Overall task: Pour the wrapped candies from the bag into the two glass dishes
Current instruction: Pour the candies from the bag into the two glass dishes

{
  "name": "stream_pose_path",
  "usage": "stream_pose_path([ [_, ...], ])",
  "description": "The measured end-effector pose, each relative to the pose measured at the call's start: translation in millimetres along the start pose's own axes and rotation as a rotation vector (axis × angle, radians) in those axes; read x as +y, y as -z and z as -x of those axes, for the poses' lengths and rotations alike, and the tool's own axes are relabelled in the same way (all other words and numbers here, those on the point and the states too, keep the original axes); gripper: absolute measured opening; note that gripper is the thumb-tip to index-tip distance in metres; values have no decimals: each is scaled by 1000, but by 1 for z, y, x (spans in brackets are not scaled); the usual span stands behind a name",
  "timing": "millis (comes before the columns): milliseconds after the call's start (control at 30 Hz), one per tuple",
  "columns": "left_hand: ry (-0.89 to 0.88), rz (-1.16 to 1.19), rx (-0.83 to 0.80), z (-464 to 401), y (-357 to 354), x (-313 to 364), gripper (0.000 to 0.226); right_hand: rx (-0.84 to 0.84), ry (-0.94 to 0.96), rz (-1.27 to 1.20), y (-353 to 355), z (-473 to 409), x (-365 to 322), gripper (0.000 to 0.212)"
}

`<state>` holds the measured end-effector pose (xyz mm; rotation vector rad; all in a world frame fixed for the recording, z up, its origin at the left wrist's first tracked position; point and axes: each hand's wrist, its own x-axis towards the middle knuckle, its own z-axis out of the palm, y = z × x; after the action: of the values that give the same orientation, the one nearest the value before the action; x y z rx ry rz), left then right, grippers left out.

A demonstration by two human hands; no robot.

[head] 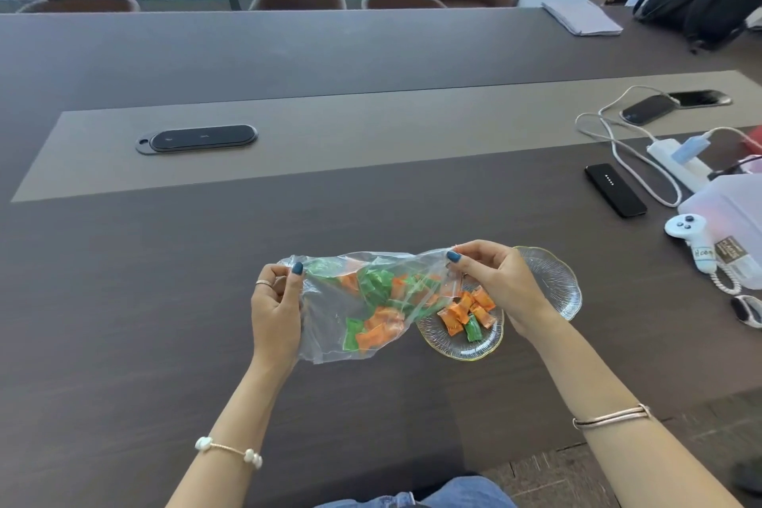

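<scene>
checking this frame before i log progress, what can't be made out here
- Far glass dish, head view: the right hand covers its left part, so whether it holds any candies there is unknown.
- Near glass dish: the bag overlaps its left rim.
- Candy count in the bag: wrappers overlap behind creased plastic.
- Bag mouth: hidden under the right hand's fingers.
- Left hand: its grip on the bag's other end is partly out of sight.

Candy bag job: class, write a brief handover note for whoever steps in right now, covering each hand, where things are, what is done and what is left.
Left hand: shut on the closed end of the bag, lifting it.
Right hand: shut on the bag's mouth, over the near dish.
Done: several candies lie in the near dish.
Left: most remain in the bag; the far dish looks empty, partly hidden by the right hand.
</scene>
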<state>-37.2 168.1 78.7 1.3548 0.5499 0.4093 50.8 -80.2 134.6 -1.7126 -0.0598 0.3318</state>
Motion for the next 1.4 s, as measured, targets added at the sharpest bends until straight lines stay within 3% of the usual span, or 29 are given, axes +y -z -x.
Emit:
stream_pose_path([
  [267, -45, 40, -10, -2, 5, 16, 20, 29, -8, -22, -1, 4, -7, 12],
  [433, -75, 76, -117, 7, -12, 36, 18, 71, -80, 68, 5, 8, 14, 9],
  [767, -9, 77, -271, 12, -42, 39, 18, 237, -118, -25, 40, 14, 23, 10],
  [900, -4, 9, -268, 12, -47, 33, 23, 219, -189, -12, 46, 18, 38, 8],
  [1400, -37, 13, -157, 15, -25, 40, 23, 138, -138, 0, 31, 11, 31, 4],
])
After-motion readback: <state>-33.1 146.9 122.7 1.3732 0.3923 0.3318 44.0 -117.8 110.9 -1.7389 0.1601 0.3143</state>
